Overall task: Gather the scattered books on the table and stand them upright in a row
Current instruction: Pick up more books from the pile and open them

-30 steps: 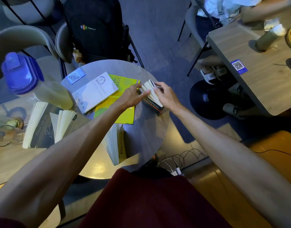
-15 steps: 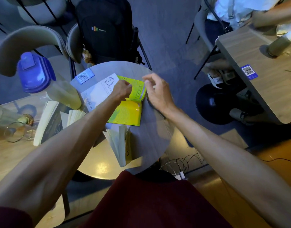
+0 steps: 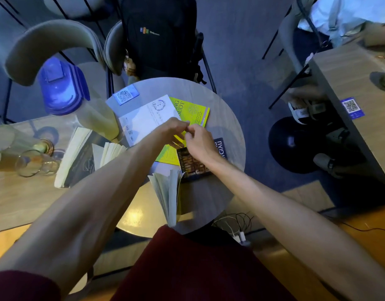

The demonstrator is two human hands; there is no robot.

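The round bench (image 3: 228,131) at frame centre has bare top along its right edge; upper left, a blue-lidded bottle (image 3: 80,101) holds pale liquid; over the flat yellow book (image 3: 196,111), left hand (image 3: 172,131) and right hand (image 3: 200,142) meet fingertips, grip impossible to tell.

bks (image 3: 148,118) 6 | hands (image 3: 200,144) 2 | bottle (image 3: 96,118) 1 | backpack (image 3: 159,35) 1 | QR stickers (image 3: 125,96) 2

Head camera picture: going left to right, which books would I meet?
Dark book with cream pages → fanned-open book → white booklet → yellow-green book → dark book with a blue spine. I skipped the fanned book nearest the camera; it overlaps the middle ones.
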